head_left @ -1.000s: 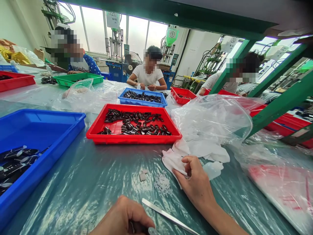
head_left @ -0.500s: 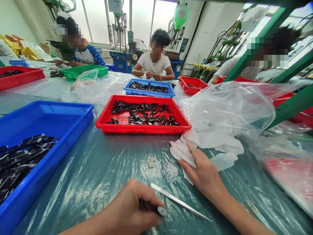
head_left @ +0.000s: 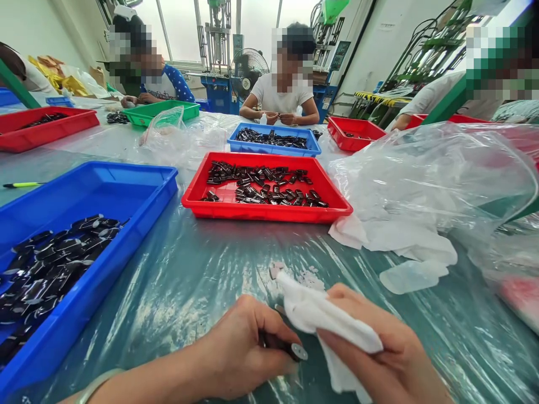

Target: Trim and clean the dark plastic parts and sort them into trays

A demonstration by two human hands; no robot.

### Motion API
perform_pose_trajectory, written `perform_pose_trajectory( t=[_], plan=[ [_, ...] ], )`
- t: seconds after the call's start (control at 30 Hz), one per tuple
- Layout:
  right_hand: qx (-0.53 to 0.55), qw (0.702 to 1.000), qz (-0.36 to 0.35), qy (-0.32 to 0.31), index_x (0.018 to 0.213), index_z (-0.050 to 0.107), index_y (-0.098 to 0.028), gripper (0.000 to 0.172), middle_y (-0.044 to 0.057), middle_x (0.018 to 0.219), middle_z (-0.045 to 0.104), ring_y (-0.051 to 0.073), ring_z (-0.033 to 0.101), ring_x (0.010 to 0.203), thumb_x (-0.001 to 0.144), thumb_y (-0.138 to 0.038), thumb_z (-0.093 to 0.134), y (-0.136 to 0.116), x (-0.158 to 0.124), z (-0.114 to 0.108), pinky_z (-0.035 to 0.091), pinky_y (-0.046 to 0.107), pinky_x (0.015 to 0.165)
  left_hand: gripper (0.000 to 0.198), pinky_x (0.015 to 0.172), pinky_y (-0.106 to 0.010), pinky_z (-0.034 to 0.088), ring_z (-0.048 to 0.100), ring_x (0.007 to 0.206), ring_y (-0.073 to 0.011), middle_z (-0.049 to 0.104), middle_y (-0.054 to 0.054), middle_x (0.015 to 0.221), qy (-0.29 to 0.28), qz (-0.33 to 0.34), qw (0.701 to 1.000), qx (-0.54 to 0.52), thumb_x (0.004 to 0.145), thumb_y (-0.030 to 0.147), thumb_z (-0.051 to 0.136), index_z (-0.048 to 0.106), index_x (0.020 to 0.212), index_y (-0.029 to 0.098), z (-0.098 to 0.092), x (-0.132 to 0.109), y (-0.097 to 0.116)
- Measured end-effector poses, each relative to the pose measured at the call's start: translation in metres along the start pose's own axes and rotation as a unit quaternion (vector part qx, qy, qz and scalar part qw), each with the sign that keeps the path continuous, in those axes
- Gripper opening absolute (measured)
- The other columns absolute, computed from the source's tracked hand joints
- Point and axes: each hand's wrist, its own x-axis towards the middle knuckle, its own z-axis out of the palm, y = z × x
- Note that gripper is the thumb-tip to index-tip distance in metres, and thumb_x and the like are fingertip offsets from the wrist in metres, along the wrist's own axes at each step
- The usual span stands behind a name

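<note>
Fingers and thumb of the bare left hand point(head_left: 242, 350), seen from the head camera, are pinched together on a small dark piece with a round, pale grey end point(head_left: 299, 352), held low in front of the person, above the table; most of its body is hidden in the grip, so its full shape is hard to make out. A pale, smooth bangle point(head_left: 99, 384) circles that wrist. Opposite, the right hand point(head_left: 383, 342) has its fingers and thumb clamped on a folded white cloth point(head_left: 314, 308), whose loose end hangs just beside the dark piece.

Beyond the hands, small whitish crumbs point(head_left: 310, 279) and a little pinkish-grey block point(head_left: 275, 270) lie on the green table under clear plastic sheeting point(head_left: 189, 269). To the right, a translucent plastic bottle point(head_left: 410, 276) lies on its side near a crumpled white cloth heap point(head_left: 404, 241) and a large clear plastic bag point(head_left: 433, 174). Ahead, a shallow red plastic tray point(head_left: 267, 212) holds glossy black pieces point(head_left: 273, 188); at left, a deep blue plastic tray point(head_left: 143, 185) holds more dark parts point(head_left: 63, 264). Across the table, a person in a white shirt point(head_left: 286, 92) sits behind a smaller blue plastic tray point(head_left: 273, 147).
</note>
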Motion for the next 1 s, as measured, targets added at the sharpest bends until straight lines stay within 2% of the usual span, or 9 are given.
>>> perform_pose_trajectory(
  t=[0.17,0.27,0.5,0.57,0.63,0.73,0.83,0.93,1.0],
  plan=[
    [-0.019,0.999,-0.015,-0.035,0.083,0.066,-0.023,0.012,0.003,0.068,0.049,0.015,0.050,0.062,0.080,-0.027,0.056,-0.003,-0.004,0.020,0.039,0.025,0.053,0.012,0.057,-0.017,0.036,0.042,0.062,-0.0086,0.049,0.002,0.062,-0.009,0.073,0.997,0.033,0.071,0.015,0.056,0.067,0.070,0.009,0.001,0.001,0.001],
    [-0.021,0.999,0.004,-0.034,0.079,0.065,-0.021,0.010,0.002,0.068,0.050,0.013,0.049,0.060,0.078,-0.027,0.057,0.001,-0.003,0.024,0.038,0.023,0.052,0.014,0.058,-0.017,0.037,0.046,0.062,-0.0097,0.054,0.002,0.064,-0.007,0.058,0.997,0.057,0.072,0.018,0.057,0.068,0.072,0.010,0.002,0.000,0.002],
    [0.086,0.986,0.139,-0.023,0.067,0.056,-0.017,0.023,-0.003,0.059,0.044,0.009,0.040,0.054,0.080,-0.036,0.052,-0.002,-0.003,0.028,0.033,0.020,0.048,0.015,0.062,-0.017,0.038,0.051,0.065,-0.0107,0.059,0.002,0.064,-0.008,0.058,0.993,0.102,0.072,0.016,0.057,0.071,0.072,0.013,0.002,-0.003,0.001],
    [0.103,0.983,0.152,-0.024,0.066,0.055,-0.017,0.024,-0.003,0.058,0.043,0.008,0.038,0.052,0.079,-0.036,0.053,-0.001,-0.003,0.025,0.032,0.019,0.046,0.015,0.058,-0.016,0.037,0.048,0.060,-0.0092,0.056,0.002,0.060,-0.014,0.050,0.993,0.104,0.071,0.014,0.057,0.072,0.071,0.012,0.002,-0.003,0.001],
    [0.096,0.985,0.146,0.005,0.070,0.057,-0.017,0.022,-0.003,0.058,0.046,0.008,0.040,0.051,0.079,-0.037,0.054,0.003,-0.002,0.017,0.033,0.019,0.044,0.015,0.053,-0.016,0.034,0.046,0.056,-0.0082,0.055,0.001,0.059,-0.010,0.040,0.994,0.099,0.069,0.013,0.058,0.072,0.072,0.010,0.003,-0.003,0.000],
    [0.000,0.989,0.108,0.100,0.081,0.060,-0.019,0.020,-0.003,0.057,0.050,0.010,0.044,0.048,0.078,-0.038,0.057,0.013,0.004,-0.004,0.034,0.019,0.040,0.014,0.050,-0.018,0.033,0.045,0.055,-0.0083,0.055,-0.001,0.060,0.005,0.026,0.997,0.069,0.065,0.012,0.061,0.072,0.072,0.008,0.003,-0.001,-0.001],
    [-0.172,0.965,0.058,0.189,0.086,0.061,-0.021,0.021,-0.002,0.060,0.053,0.011,0.048,0.049,0.081,-0.040,0.052,0.030,0.013,-0.027,0.038,0.021,0.043,0.013,0.049,-0.018,0.033,0.044,0.054,-0.0085,0.054,-0.001,0.058,0.009,0.013,0.999,0.037,0.063,0.013,0.063,0.071,0.071,0.007,0.003,0.000,-0.003],
    [-0.344,0.920,0.034,0.186,0.102,0.058,-0.017,0.032,0.008,0.086,0.061,0.017,0.058,0.064,0.084,-0.039,0.043,0.052,0.020,-0.043,0.046,0.027,0.055,0.012,0.048,-0.018,0.033,0.042,0.053,-0.0078,0.051,0.000,0.056,0.012,-0.006,1.000,0.010,0.062,0.014,0.063,0.069,0.069,0.007,0.003,0.000,-0.004],
    [-0.386,0.906,0.043,0.169,0.113,0.053,-0.011,0.043,0.014,0.098,0.060,0.021,0.061,0.069,0.083,-0.040,0.043,0.063,0.021,-0.047,0.049,0.031,0.057,0.012,0.047,-0.018,0.033,0.041,0.050,-0.0068,0.048,0.001,0.053,0.006,-0.035,0.999,-0.006,0.063,0.016,0.062,0.068,0.068,0.007,0.002,0.000,-0.004]
  ],
)
